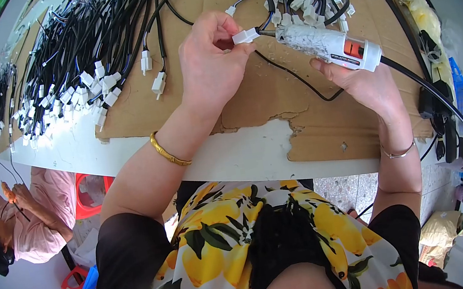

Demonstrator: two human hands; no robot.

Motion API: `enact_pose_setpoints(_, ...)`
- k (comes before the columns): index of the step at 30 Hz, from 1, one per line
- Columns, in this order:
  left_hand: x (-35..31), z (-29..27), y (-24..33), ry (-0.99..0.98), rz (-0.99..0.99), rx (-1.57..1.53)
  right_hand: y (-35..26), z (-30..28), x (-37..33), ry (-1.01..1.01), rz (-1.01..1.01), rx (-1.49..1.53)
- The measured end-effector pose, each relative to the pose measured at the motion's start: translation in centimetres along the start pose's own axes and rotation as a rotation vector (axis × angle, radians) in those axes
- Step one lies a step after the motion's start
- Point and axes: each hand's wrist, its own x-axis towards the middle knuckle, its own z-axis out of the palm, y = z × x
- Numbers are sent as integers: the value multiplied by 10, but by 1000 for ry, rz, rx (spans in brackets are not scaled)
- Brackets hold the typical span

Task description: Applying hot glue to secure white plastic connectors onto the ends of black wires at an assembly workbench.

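My left hand [214, 66] pinches a white connector [245, 36], my right hand [363, 83] grips the white glue gun [333, 45] over the cardboard-covered bench [245, 154].

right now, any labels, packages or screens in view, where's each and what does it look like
Label: on the white tool held in the right hand, a small orange-red panel with a dark patch, near its cable end.
Blue packet: far right edge of the table, a narrow upright shape; print too small to tell.
Yellowish bags: right edge beyond it, crinkled and see-through.
No screens or signs show.
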Motion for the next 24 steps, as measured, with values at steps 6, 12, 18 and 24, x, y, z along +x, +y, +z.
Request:
enact_pose_setpoints(6, 0, 0, -2, -31, -4, -29, 2, 1, 1, 33, -40, 29)
enact_pose_setpoints(12, 0, -1, 2, -36, -35, 2, -1, 0, -1, 48, -42, 28)
enact_pose_setpoints(18, 0, -1, 1, -33, -13, 41, -1, -1, -1, 55, -10, 18)
enact_pose_setpoints(24, 0, 0, 2, -21, 0, 43, 1, 0, -1, 50, -67, 22)
